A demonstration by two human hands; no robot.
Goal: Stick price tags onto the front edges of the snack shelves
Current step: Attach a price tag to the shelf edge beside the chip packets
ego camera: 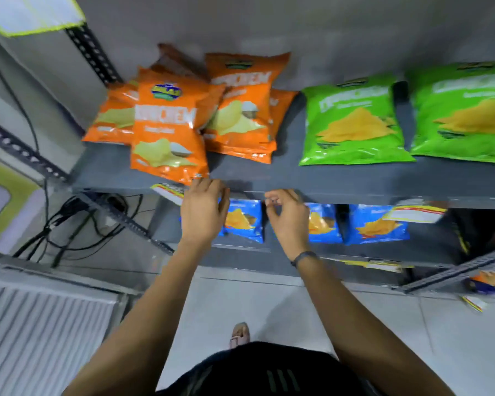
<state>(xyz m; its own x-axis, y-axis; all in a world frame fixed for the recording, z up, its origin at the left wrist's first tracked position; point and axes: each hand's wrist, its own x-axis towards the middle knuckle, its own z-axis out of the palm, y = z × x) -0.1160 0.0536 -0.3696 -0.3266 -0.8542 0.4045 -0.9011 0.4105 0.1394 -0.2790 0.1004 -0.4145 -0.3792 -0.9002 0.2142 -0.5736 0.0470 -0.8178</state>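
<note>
A grey snack shelf carries orange chip bags on the left and green chip bags on the right. A yellow-and-white price tag hangs on its front edge, below the front orange bag. My left hand lies flat against that edge, fingers apart, right beside the tag. My right hand hovers at the edge a little to the right, fingers curled; I cannot tell whether it pinches anything. Another price tag sits on the front edge under the green bags.
Blue chip bags stand on the shelf below, whose edge bears a further tag. Black cables trail on the floor at the left beside a slotted metal upright. A white ribbed panel is at lower left. Pale tiled floor lies underfoot.
</note>
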